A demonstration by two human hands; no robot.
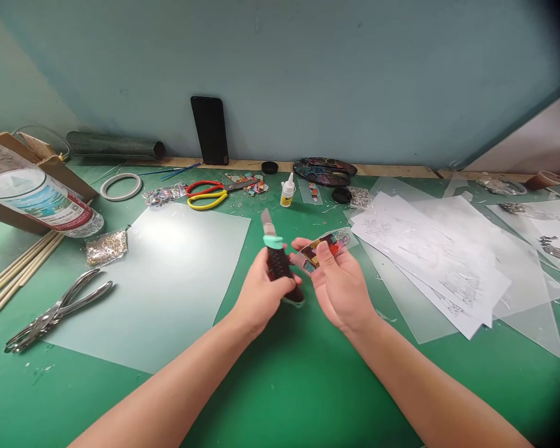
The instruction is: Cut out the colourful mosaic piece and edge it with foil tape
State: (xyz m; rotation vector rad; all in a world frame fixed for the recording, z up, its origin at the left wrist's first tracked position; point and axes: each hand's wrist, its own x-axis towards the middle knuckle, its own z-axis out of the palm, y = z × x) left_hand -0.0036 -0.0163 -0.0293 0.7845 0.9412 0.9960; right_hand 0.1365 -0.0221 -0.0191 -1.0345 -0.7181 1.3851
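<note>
My left hand (pixel 266 292) is closed around the dark handle of a utility knife (pixel 279 261). The knife has a teal collar, and its short grey blade points up and away from me. Just to the right, my right hand (pixel 340 283) pinches a colourful painted piece of clear plastic sheet (pixel 333 244) between thumb and fingers. The piece has a see-through border and is tilted. Both hands are above the green tabletop (pixel 303 386), close together, with the knife apart from the painted piece's middle.
Left lie a frosted sheet (pixel 177 274), a metal hole punch (pixel 58 314), wooden sticks (pixel 25 267) and a plastic bottle (pixel 42 196). Scissors (pixel 208 198), a glue bottle (pixel 287 191) and a phone (pixel 210 130) are behind. Papers with line drawings (pixel 429 255) lie at right.
</note>
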